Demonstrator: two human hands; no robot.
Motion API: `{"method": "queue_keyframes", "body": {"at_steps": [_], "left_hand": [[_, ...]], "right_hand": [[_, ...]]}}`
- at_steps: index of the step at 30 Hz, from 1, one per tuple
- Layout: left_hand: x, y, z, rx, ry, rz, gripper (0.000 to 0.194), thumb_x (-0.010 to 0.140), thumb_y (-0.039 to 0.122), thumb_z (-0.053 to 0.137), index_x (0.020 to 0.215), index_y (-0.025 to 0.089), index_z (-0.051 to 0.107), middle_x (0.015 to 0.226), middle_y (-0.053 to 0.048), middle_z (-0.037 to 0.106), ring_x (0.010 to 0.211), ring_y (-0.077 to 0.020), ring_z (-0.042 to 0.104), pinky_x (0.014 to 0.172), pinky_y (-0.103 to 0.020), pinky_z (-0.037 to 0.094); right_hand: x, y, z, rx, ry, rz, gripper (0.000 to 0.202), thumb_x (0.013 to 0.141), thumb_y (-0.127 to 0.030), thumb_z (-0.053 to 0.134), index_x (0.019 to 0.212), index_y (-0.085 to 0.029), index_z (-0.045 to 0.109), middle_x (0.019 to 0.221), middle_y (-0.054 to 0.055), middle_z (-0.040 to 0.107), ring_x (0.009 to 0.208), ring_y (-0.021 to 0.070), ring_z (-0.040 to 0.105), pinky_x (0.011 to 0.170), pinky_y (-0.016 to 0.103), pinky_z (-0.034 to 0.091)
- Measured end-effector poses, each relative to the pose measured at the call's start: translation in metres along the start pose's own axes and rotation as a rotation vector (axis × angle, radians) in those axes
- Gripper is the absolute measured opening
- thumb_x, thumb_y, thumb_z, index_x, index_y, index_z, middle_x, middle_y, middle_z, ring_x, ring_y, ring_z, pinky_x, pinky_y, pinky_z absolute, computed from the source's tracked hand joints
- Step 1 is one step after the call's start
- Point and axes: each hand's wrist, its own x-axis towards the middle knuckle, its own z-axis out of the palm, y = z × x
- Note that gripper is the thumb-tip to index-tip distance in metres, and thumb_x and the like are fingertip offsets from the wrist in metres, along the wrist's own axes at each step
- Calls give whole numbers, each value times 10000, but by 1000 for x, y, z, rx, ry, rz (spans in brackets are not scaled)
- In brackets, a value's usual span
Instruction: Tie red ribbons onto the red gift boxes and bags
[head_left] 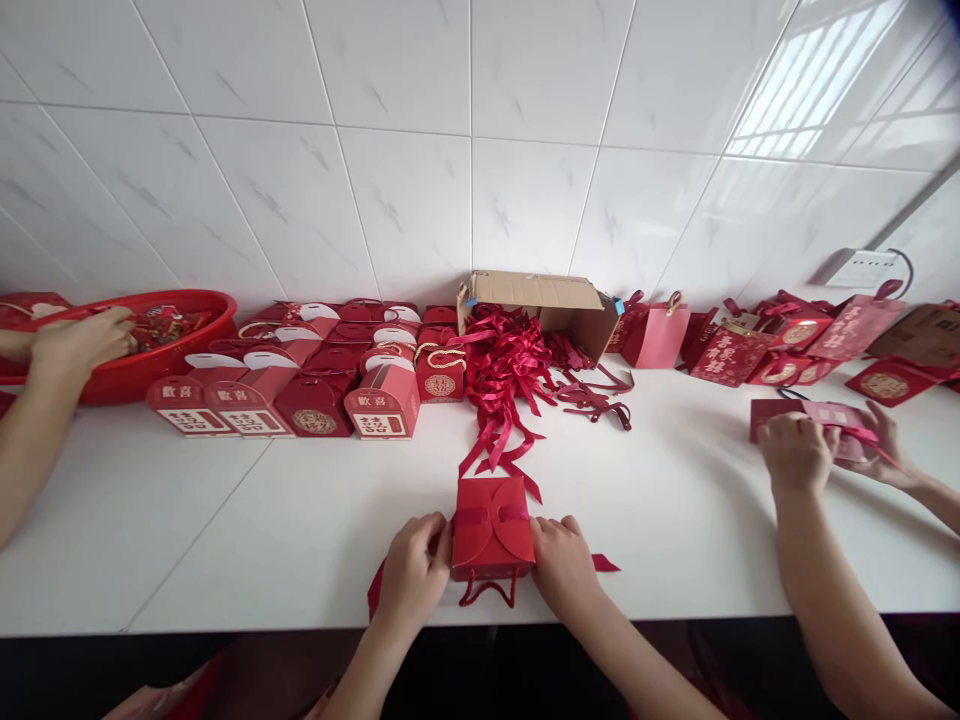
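A red gift box with curved interlocking flaps and a cord handle stands near the table's front edge. Along its left side, my left hand has its fingers closed on a red ribbon, whose end hangs out beside the palm. My right hand is closed at the box's right side, and another ribbon end sticks out behind it. Part of the ribbon shows in the slots on top of the box. Beyond the box lies a pile of loose red ribbons.
An open cardboard box lies behind the ribbons. Rows of filled boxes stand left, finished bags right. One person's hand reaches into a red basin; another person's hands work on a pink box at right.
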Motion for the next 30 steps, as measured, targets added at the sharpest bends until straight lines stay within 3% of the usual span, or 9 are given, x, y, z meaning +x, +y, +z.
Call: {"method": "queue_keyframes", "body": {"at_steps": [8,13,15,18,20,22,25,27,30], "left_hand": [[24,-15,-43,-29,-118,84,349,910,444,417,650,214,444,702,1,506,698,-172,529,684,-260,426],[33,-13,-57,4,-119,129,325,861,430,515,627,206,514,704,-2,523,677,-168,547,663,-256,448],[32,-10,-54,27,-37,141,232,830,416,555,725,211,575,809,-29,580,807,-204,580,780,-295,461],[19,-3,-47,64,195,138,236,815,394,573,961,208,574,1055,-95,578,1087,-274,505,1004,-403,349],[5,2,-44,66,287,126,201,853,387,533,945,210,556,1028,-96,577,1060,-266,512,979,-393,363],[-11,6,-41,26,234,103,190,891,391,490,850,221,563,912,-64,597,923,-230,564,860,-329,431],[-32,10,-37,-43,-11,7,286,918,427,430,820,230,613,799,-42,624,769,-210,586,724,-289,464],[-40,11,-33,11,-121,-56,323,913,444,409,891,237,656,752,-50,640,748,-233,585,712,-311,469],[-43,10,-27,150,-184,-86,338,880,422,428,1022,254,685,711,-68,656,782,-285,581,728,-360,467]], "right_hand": [[7,38,-12,-48,114,44,275,739,61,382,655,-191,452,614,-2,579,509,132,450,648,281,252],[5,40,-14,-23,164,66,267,789,23,377,654,-196,446,610,-9,556,531,132,439,664,283,269],[4,37,-13,-5,159,67,245,801,-14,419,643,-200,438,593,-13,547,544,136,451,651,282,276],[0,33,-19,19,144,78,229,842,-174,545,643,-207,438,591,-19,546,560,145,472,616,278,289],[-7,34,-28,64,117,95,227,837,-320,619,688,-212,487,648,-7,580,605,164,511,622,287,325],[-15,36,-42,166,71,122,191,828,-399,638,796,-224,568,772,25,633,710,199,565,669,315,382],[-27,34,-61,417,-72,199,222,906,-419,517,978,-248,639,895,64,669,807,221,606,685,326,440],[-32,27,-68,564,-224,248,326,954,-414,405,1083,-244,651,825,61,682,740,206,624,639,306,452],[-35,12,-64,602,-387,248,402,964,-346,350,1257,-234,601,673,34,671,629,199,630,625,299,452]]}}
